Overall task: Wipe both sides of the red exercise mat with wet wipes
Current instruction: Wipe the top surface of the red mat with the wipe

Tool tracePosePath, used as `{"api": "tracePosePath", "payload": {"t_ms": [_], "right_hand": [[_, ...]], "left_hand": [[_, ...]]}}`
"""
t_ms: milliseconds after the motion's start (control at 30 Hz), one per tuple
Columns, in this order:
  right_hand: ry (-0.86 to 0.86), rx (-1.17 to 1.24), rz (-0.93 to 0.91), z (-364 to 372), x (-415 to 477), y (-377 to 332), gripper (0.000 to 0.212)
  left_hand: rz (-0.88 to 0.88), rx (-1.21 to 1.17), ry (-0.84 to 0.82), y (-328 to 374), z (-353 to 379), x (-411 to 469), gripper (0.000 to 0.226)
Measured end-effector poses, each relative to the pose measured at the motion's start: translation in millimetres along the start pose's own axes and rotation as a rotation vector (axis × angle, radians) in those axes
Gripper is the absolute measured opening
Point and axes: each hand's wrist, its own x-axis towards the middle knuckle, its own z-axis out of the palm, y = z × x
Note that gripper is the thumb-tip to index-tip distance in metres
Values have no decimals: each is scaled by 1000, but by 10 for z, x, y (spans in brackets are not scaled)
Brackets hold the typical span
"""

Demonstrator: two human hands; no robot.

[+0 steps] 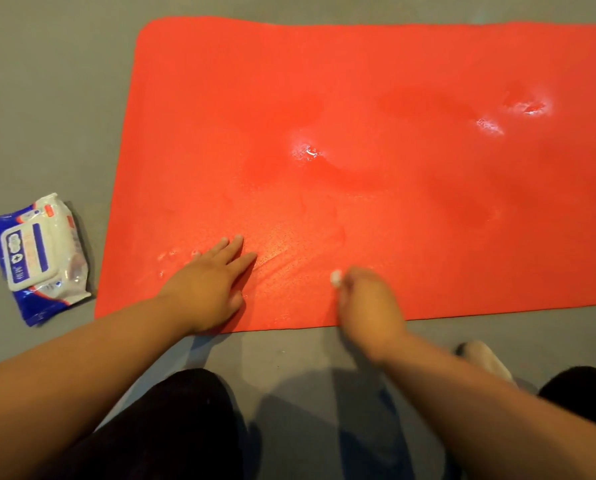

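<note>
Along the near edge of the red exercise mat (358, 81), whose long axis runs off rightward across the floor (47, 98), the right hand (369, 303) clenches its fingers round a wet wipe (336, 278) while the left hand (213, 282) presses flat, fingers straight.

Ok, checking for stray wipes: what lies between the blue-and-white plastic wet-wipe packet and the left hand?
In the head view, only bare grey floor, then the edge of the red exercise mat, reaching the left hand.
</note>
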Motion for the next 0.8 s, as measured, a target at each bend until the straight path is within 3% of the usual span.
{"api": "tracePosePath", "payload": {"t_ms": [67,133,200,300,367,567,633,733,800], "right_hand": [[-218,-61,-291,164,-220,-269,18],[-294,-125,-410,54,-68,-192,16],[-203,-143,-347,-175,376,48,16],[65,-219,-5,-673,1041,427,13],[98,-244,23,-727,1108,443,12],[-523,-296,-729,-412,484,50,22],[-566,-420,-824,-569,863,115,20],[-288,-589,-563,-844,1597,281,19],[-279,-673,-514,-939,1687,320,18]], "left_hand": [[-20,10,5,31,17,-11,73],[-25,34,5,44,31,-7,75],[-3,78,-20,27,-22,10,82],[42,130,-84,18,-247,89,88],[75,152,-94,41,-409,195,91],[106,264,-103,172,-555,619,110],[108,290,-97,184,-565,735,116],[139,275,-115,177,-612,845,123],[136,239,-130,166,-629,869,125]]}}
